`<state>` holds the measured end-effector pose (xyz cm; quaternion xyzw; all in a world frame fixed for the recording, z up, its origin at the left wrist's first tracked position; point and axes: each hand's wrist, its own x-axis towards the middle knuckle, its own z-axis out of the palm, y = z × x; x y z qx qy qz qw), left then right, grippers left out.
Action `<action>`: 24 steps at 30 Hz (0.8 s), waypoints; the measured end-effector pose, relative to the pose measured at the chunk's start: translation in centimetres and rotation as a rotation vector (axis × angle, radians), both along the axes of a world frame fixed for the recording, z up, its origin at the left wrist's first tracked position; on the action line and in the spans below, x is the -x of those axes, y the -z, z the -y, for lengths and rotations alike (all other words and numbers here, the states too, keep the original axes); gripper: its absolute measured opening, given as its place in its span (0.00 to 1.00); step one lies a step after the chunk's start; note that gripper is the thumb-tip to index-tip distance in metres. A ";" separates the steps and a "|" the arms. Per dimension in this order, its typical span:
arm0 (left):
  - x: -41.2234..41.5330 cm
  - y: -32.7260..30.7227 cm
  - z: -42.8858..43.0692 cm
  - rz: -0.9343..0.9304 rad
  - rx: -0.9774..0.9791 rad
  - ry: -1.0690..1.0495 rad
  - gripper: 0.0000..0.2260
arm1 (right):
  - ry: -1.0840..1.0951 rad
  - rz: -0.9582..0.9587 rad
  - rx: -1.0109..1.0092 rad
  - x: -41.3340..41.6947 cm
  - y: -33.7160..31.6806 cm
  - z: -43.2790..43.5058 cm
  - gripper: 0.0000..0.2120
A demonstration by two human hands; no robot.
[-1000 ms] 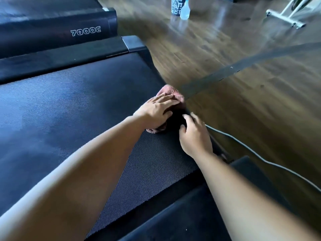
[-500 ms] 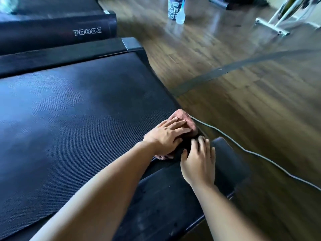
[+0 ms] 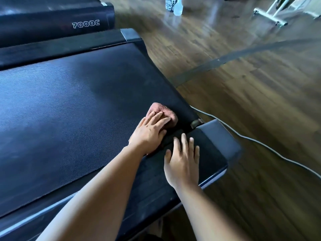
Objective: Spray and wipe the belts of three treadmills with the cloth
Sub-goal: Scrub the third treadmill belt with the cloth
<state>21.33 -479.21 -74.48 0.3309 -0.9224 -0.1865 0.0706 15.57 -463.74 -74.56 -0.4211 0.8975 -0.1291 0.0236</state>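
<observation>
My left hand (image 3: 149, 131) lies flat, fingers straight and slightly spread, pressing down on the cloth (image 3: 165, 111). It grips nothing; the palm and fingers simply pin the cloth to the belt (image 3: 69, 110). My right hand (image 3: 182, 164) is open too, flat on the near side rail (image 3: 210, 153) just beside the left hand, and I judge it to be bracing me.

The cloth is a bunched pink wad, partly under my left fingers and showing beyond their tips. Its longer side seems to follow the line of those fingers, pointing away and to the right toward the belt's end edge. It sits in the belt's near end corner, close to the rail's end cap.

That sets the next stroke. The belt's long axis runs off to my left, so nearly all the unwiped surface lies left of and beyond the cloth. The left hand is the nearer one, already on it, and I judge the sweep should go leftward.

Farther out, a second treadmill (image 3: 52, 23) stands beyond the far rail, a cable (image 3: 260, 145) trails over the floor (image 3: 243, 84), and the spray bottle (image 3: 178, 8) stands well apart.
</observation>
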 end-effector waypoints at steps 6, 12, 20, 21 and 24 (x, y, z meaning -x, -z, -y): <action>-5.1 0.4 -0.6 0.017 -0.004 -0.187 0.24 | -0.011 -0.006 0.011 -0.2 0.2 -0.4 0.23; -10.5 0.6 -0.9 0.001 -0.013 -0.341 0.24 | -0.032 0.036 -0.083 -0.3 -0.8 -0.3 0.25; -17.4 0.2 -1.8 -0.040 -0.016 -0.562 0.25 | -0.085 0.088 -0.102 -2.4 -2.5 1.4 0.24; -18.3 0.2 -1.9 -0.047 -0.016 -0.581 0.25 | -0.111 0.090 -0.094 -3.3 -2.6 1.8 0.24; -20.2 -0.5 -2.1 -0.077 -0.083 -0.649 0.28 | -0.193 0.109 -0.057 -6.3 -3.1 3.2 0.24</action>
